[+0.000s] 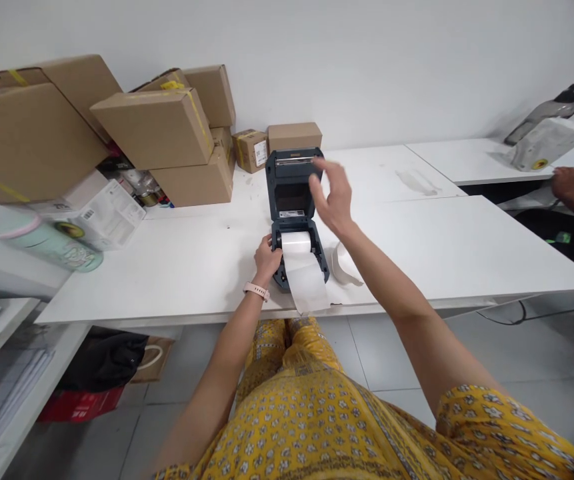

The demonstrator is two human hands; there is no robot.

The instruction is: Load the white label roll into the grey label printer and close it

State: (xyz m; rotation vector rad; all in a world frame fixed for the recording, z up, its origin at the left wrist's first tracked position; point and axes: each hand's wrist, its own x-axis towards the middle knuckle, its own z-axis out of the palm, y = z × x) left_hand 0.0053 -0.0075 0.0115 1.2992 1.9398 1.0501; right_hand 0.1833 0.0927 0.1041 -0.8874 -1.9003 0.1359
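Observation:
A dark label printer (321,257) stands on the white table with its lid (291,172) tipped up and back. Inside its base sits a white label roll (295,241); a loose strip of labels (307,283) runs out over the front toward the table edge. My left hand (267,259) grips the left side of the base, its thumb at the rim near the roll. Beside the lid's upper right corner, my right hand (335,197) is raised with thumb and fingers apart, holding nothing. Whether its fingertips touch the lid, I cannot tell. A curled white strip (345,265) lies right of the printer.
Cardboard boxes (151,130) are stacked at the back left, with a small box (250,150) behind the printer. A mint bottle (49,241) lies at the left. On the far right another person's hand (569,183) rests by a table edge, near a white package (541,143).

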